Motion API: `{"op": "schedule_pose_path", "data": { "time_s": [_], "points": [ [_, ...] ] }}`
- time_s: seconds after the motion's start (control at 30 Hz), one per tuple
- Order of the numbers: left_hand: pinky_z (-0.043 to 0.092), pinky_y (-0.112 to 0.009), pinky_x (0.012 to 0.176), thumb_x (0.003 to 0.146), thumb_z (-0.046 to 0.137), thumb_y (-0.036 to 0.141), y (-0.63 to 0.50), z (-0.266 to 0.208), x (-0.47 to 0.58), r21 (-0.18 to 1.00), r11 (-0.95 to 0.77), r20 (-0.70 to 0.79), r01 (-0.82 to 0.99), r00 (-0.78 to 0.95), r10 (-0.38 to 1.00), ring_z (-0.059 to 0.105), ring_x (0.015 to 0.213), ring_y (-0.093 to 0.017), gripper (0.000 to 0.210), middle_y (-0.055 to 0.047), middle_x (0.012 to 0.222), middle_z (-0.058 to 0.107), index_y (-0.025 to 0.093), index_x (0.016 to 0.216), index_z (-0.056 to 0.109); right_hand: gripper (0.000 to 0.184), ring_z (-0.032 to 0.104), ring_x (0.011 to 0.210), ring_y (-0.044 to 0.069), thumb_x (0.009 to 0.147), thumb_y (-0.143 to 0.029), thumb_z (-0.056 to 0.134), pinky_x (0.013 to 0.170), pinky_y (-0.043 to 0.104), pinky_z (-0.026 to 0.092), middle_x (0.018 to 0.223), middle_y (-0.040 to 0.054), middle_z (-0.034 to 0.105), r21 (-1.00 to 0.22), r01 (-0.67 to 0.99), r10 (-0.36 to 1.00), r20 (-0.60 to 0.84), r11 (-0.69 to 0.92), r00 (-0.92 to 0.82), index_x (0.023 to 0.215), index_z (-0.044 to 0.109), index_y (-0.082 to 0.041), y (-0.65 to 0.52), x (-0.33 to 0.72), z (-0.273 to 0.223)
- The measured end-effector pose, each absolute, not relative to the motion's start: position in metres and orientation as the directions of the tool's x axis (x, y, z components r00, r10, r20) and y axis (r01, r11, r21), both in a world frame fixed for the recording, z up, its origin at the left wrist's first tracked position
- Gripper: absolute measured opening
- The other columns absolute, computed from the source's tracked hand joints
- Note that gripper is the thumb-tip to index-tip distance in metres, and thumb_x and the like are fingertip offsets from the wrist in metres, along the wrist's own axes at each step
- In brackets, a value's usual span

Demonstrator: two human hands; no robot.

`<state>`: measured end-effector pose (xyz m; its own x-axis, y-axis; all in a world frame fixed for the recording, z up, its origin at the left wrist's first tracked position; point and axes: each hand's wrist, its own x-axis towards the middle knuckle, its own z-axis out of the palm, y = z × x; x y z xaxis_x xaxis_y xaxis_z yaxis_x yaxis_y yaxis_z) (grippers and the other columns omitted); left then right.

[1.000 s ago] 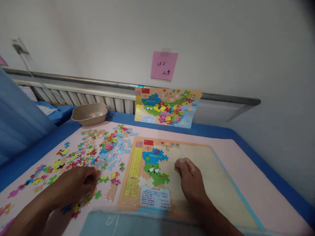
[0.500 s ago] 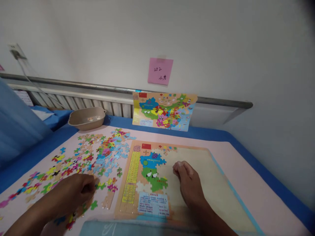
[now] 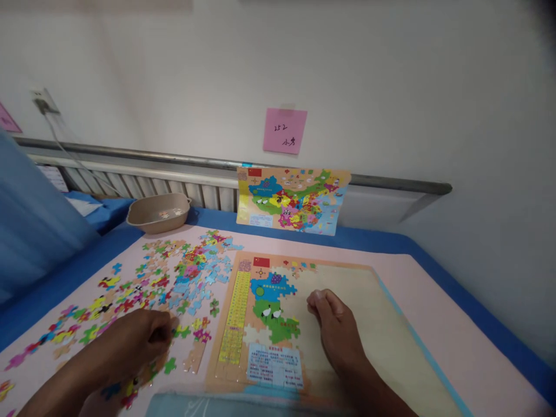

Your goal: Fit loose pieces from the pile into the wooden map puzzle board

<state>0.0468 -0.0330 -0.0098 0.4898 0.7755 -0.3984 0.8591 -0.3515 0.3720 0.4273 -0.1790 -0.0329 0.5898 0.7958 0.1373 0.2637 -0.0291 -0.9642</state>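
My left hand (image 3: 141,336) is closed over the loose jigsaw pieces (image 3: 125,298) on the left; whatever its curled fingers may hold is hidden. Above the bare part of the puzzle board (image 3: 376,324), my right hand (image 3: 339,324) is also closed, thumb against bent fingers, and I cannot make out anything in its grip. Along the board's left side lies a joined section of a map puzzle (image 3: 275,330), with a red flag, a blue region, a green region with two white birds and a text box. Its right edge is ragged.
A printed map picture (image 3: 293,200) leans upright against the rail at the back. A beige basin (image 3: 158,214) holding a few pieces stands back left. A pink note (image 3: 285,131) is taped to the wall. A blue cloth (image 3: 39,197) hangs at left.
The whole view has shifted slightly, so things sit a little lower and further right. Both hands keep nearly the same closed pose and place.
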Motion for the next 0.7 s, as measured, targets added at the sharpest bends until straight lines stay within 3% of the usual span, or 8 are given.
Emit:
{"op": "schedule_pose_path", "data": {
  "time_s": [0.37, 0.7],
  "points": [
    [0.029, -0.029, 0.061, 0.066, 0.052, 0.019, -0.031, -0.001, 0.052, 0.478, -0.281, -0.421, 0.832, 0.498, 0.758, 0.046, 0.066, -0.014, 0.007, 0.004, 0.066, 0.048, 0.022, 0.068, 0.046, 0.056, 0.050, 0.075, 0.022, 0.095, -0.074, 0.052, 0.072, 0.034, 0.039, 0.073, 0.0008, 0.052, -0.957, 0.284, 0.806, 0.118, -0.064, 0.579, 0.072, 0.051, -0.023, -0.177, 0.428, -0.039],
    [0.029, -0.028, 0.060, 0.064, 0.051, 0.020, -0.032, 0.006, 0.053, 0.466, -0.281, -0.431, 0.839, 0.493, 0.756, 0.048, 0.067, -0.013, 0.005, 0.004, 0.067, 0.052, 0.021, 0.068, 0.048, 0.057, 0.053, 0.078, 0.023, 0.094, -0.075, 0.054, 0.074, 0.035, 0.040, 0.075, 0.0021, 0.057, -0.943, 0.311, 0.801, 0.092, -0.122, 0.592, 0.073, 0.055, -0.022, -0.178, 0.429, -0.042]
  ]
}}
